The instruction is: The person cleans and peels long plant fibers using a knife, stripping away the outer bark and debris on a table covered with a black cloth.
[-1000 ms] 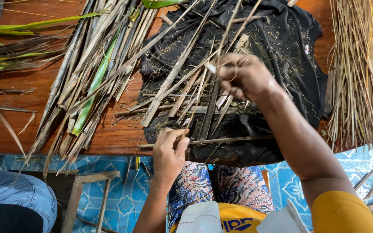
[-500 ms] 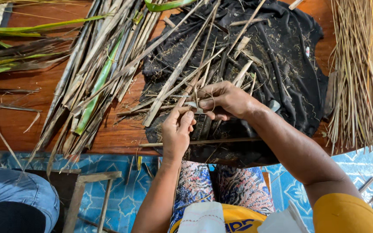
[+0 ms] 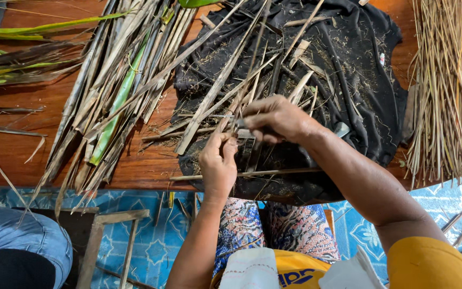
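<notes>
Head view showed my right hand [image 3: 275, 119] and left hand [image 3: 218, 163] pinching one dry leaf strip [image 3: 231, 120] between fingertips at frame centre, over the black cloth [image 3: 348, 80]; split stalks [image 3: 113, 91] covered the wooden worktop [image 3: 12, 150] left.

we are seeing no packages, labels, signs or screens here; we are looking only at loose plant strips, cloth and bare wood.
</notes>
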